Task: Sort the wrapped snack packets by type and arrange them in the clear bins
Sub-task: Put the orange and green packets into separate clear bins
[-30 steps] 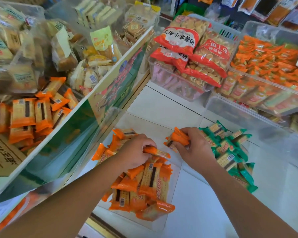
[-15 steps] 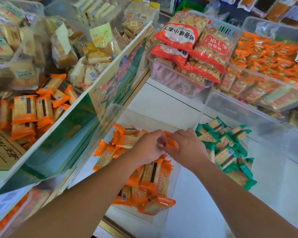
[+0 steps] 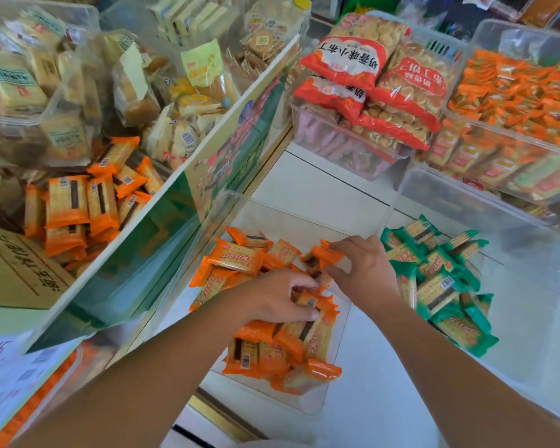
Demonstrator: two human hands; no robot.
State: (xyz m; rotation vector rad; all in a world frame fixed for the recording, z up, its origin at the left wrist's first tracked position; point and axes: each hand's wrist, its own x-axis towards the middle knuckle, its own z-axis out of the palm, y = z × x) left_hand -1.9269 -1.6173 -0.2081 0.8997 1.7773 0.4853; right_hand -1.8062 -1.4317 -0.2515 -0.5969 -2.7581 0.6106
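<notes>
Orange cracker packets (image 3: 240, 260) fill a clear bin (image 3: 317, 405) in the middle of the white shelf. Green cracker packets (image 3: 440, 286) lie in a second clear bin (image 3: 466, 205) to its right. My left hand (image 3: 278, 299) rests palm down on the orange pile, fingers curled over a packet beneath them. My right hand (image 3: 366, 270) reaches in from the right and pinches a small bunch of orange packets (image 3: 324, 257) above the back of the orange bin.
A tilted cardboard display box (image 3: 162, 253) with more orange packets (image 3: 75, 208) stands at the left. Red biscuit bags (image 3: 366, 69) top a clear bin at the back. A bin of mixed orange snacks (image 3: 514, 101) sits at the back right.
My right hand carried the orange packets from beside the green bin leftward over the orange bin. My left hand shifted across the orange pile, and the view moved closer.
</notes>
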